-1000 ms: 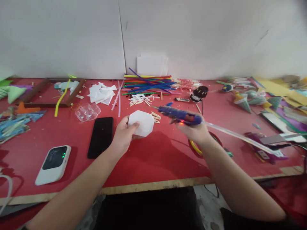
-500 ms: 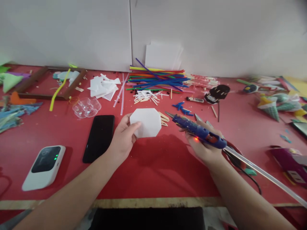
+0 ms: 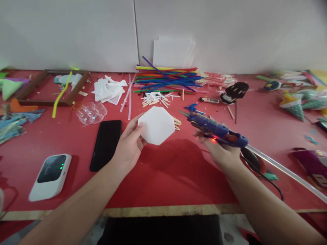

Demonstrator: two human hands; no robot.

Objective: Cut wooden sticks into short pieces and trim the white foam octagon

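Note:
My left hand (image 3: pixel 129 144) grips a white hexagonal card (image 3: pixel 157 124) by its left edge and holds it just above the red table (image 3: pixel 166 173). A blue glue gun (image 3: pixel 216 129) sits in my right hand (image 3: pixel 221 151), its red light on. The gun's nozzle points left at the card's right side, a short gap away. A clear glue stick (image 3: pixel 286 173) sticks out of the gun's back toward the right.
A black phone (image 3: pixel 106 144) and a white device (image 3: pixel 50 176) with a green light lie to the left. Coloured straws (image 3: pixel 166 79), cut wooden sticks (image 3: pixel 155 98), white card scraps (image 3: pixel 108 90) and a clear plastic tray (image 3: pixel 91 113) sit further back. Paper cones (image 3: pixel 293 107) clutter the right.
My left hand has lifted and turned the white card slightly. The glue gun has come lower and nearer the card's right side.

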